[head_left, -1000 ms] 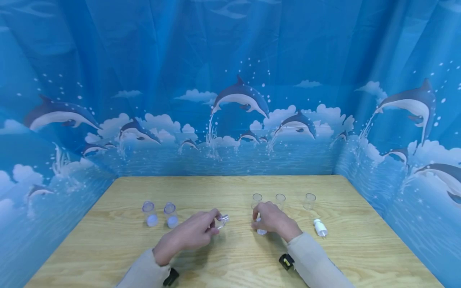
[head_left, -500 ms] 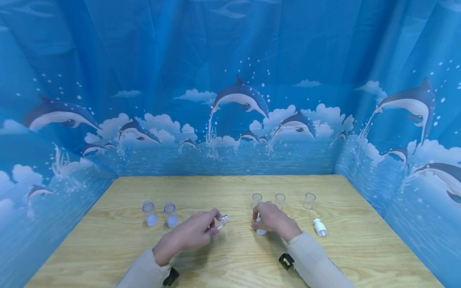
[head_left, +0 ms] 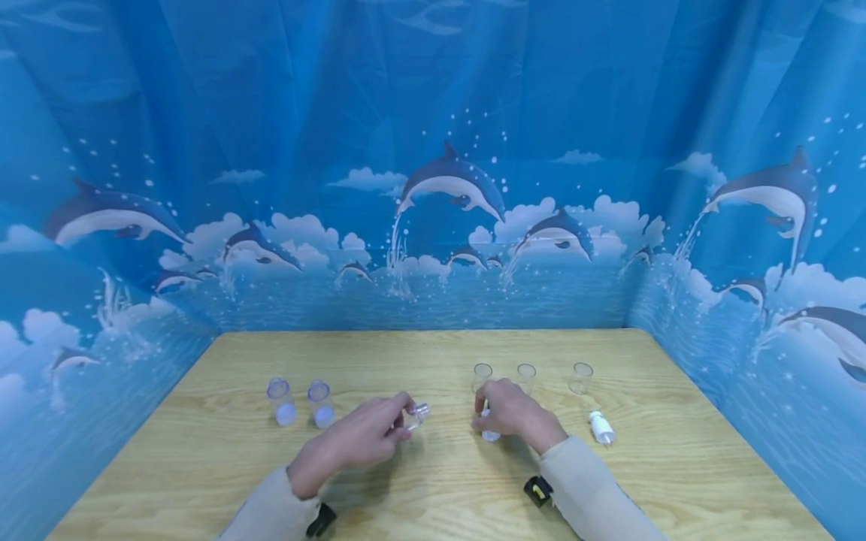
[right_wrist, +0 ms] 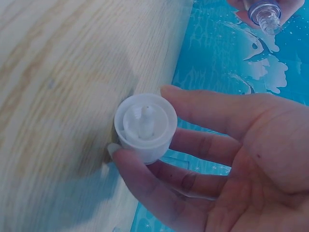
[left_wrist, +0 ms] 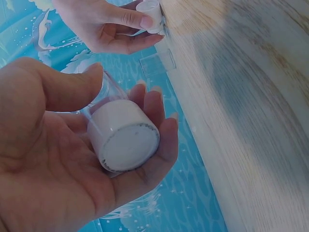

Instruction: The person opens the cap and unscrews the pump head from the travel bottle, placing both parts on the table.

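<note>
My left hand [head_left: 365, 436] holds a small clear bottle [head_left: 421, 413] with a threaded, uncapped neck, tilted with its neck pointing to the right. In the left wrist view its thick white base [left_wrist: 128, 135] faces the camera, with thumb and fingers around it. My right hand [head_left: 517, 413] grips a round white pump top [right_wrist: 146, 121] low at the tabletop, between thumb and fingers. An inner ring and a small central stem show on it in the right wrist view. Whether the pump top touches the table is unclear.
Two more clear bottles with white bases, a left one [head_left: 282, 406] and a right one [head_left: 321, 406], stand at the left. Three clear cups, including the rightmost cup [head_left: 581, 379], stand behind my right hand. Another white pump top [head_left: 601, 427] lies at the right of the wooden table [head_left: 433, 511].
</note>
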A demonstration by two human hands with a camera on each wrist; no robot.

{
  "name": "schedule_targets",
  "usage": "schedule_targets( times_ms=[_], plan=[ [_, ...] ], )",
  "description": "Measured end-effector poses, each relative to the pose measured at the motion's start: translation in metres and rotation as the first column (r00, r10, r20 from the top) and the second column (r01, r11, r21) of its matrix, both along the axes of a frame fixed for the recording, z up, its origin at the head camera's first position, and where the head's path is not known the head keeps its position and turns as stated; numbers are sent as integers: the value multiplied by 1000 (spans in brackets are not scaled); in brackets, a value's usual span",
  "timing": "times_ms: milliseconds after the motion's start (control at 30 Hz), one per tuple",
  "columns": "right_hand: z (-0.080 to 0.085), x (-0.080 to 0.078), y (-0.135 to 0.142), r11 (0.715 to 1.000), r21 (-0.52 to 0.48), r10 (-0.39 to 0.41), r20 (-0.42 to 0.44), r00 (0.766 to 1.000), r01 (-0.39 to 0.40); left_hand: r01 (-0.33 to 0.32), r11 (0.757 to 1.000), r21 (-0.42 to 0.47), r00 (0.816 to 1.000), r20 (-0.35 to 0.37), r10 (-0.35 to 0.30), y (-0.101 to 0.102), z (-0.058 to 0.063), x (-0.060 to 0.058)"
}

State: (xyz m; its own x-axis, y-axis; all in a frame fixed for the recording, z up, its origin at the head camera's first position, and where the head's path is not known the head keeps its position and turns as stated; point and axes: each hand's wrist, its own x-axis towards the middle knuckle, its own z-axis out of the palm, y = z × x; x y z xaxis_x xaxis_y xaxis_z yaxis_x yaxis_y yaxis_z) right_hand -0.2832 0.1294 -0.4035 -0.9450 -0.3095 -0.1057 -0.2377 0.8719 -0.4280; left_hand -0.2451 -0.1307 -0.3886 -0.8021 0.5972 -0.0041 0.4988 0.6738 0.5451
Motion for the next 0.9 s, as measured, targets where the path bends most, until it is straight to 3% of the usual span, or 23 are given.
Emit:
schedule_targets(
  times_ms=[900],
  plan=[
    [0, 0, 1, 1000, -4, -10, 11, 1000, 10, 9, 1000, -1, 1000, -20, -9, 0, 0, 0]
  ],
)
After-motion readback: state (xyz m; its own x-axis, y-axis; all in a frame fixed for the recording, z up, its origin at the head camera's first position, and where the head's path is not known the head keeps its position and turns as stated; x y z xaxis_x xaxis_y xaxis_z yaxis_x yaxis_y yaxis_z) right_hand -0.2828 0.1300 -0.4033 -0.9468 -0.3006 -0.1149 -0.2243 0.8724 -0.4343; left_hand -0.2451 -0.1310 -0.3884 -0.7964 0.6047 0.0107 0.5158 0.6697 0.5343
